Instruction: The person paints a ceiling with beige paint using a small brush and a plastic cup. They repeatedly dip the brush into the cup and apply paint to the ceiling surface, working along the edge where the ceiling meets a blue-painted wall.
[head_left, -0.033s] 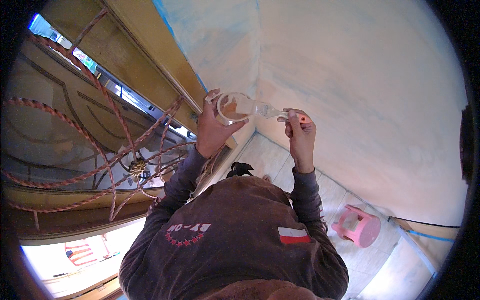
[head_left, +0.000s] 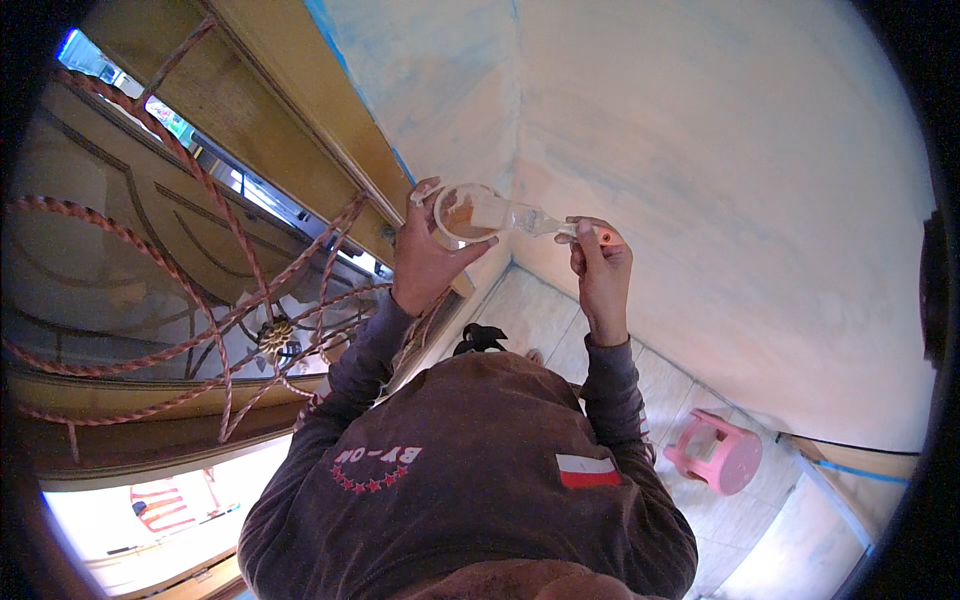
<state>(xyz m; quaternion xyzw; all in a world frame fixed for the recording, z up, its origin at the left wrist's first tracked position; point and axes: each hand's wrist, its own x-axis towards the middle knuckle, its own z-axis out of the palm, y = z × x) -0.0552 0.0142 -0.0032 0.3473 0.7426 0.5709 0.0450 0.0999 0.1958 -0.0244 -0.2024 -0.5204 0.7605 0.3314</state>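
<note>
My left hand [head_left: 424,258] is curled around a round, translucent cup [head_left: 438,218] with whitish smears inside, its thumb and fingers on opposite sides. A paintbrush [head_left: 535,221] reaches from the cup's right side to my right hand [head_left: 606,272]. My right fingers are closed on its handle, and an orange end shows beyond them. The brush's head is pale and lies over or against the cup's edge; I cannot tell whether it touches. Both hands are held out in front of my dark sweatshirt, close to the wall corner.
A pale, patchily painted wall [head_left: 700,200] meets another at a corner ahead. Brown twisted metal bars [head_left: 190,165] cover the window on the left, beside a yellow-brown frame [head_left: 290,75]. A pink plastic stool [head_left: 735,460] stands on the tiled floor [head_left: 535,305] at right.
</note>
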